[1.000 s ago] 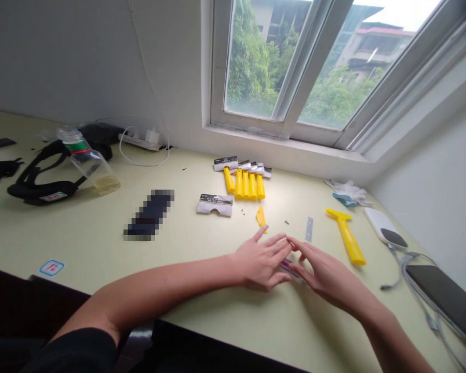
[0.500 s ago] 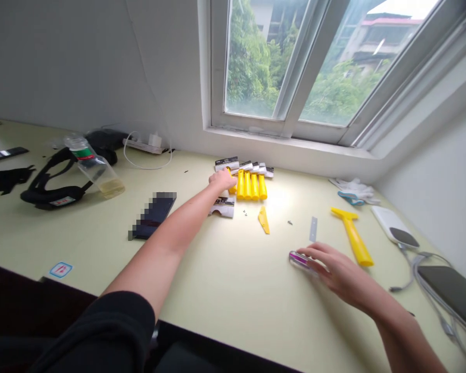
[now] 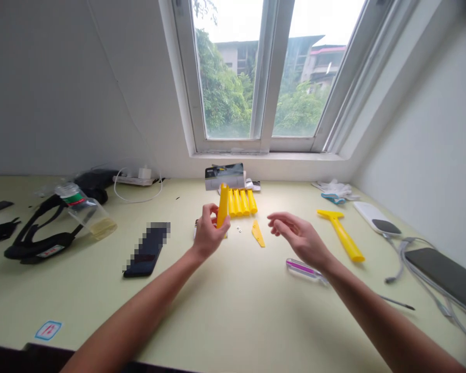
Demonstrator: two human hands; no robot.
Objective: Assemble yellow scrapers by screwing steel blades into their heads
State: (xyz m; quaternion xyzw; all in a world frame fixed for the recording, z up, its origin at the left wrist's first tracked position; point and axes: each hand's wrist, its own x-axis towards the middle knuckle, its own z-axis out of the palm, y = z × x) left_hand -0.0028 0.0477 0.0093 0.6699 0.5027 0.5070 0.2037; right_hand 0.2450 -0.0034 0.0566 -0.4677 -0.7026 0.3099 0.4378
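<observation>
My left hand (image 3: 210, 231) is closed round the yellow handle of a scraper (image 3: 223, 206), raised upright, with a black-and-white card sleeve (image 3: 225, 177) at its top end. My right hand (image 3: 295, 233) hovers over the table with fingers loosely bent and nothing in them. Below it lies a screwdriver (image 3: 305, 268) with a clear and purple handle. Between the hands rest a flat yellow plate (image 3: 258, 234) and small metal nuts (image 3: 238, 229). Behind stands a row of several yellow scraper handles (image 3: 241, 203).
A yellow T-shaped scraper (image 3: 345, 235) lies at right, near white gloves (image 3: 336, 190), a white power bank (image 3: 376, 217), cables and a dark phone-like slab (image 3: 446, 280). To the left are a black phone (image 3: 147, 254), a tilted plastic bottle (image 3: 87, 210) and a black strap (image 3: 39, 248).
My left hand has lifted a scraper with its card sleeve from the row and drawn it nearer. My right hand has let go of the screwdriver and moved up and left. The view has tilted up.
</observation>
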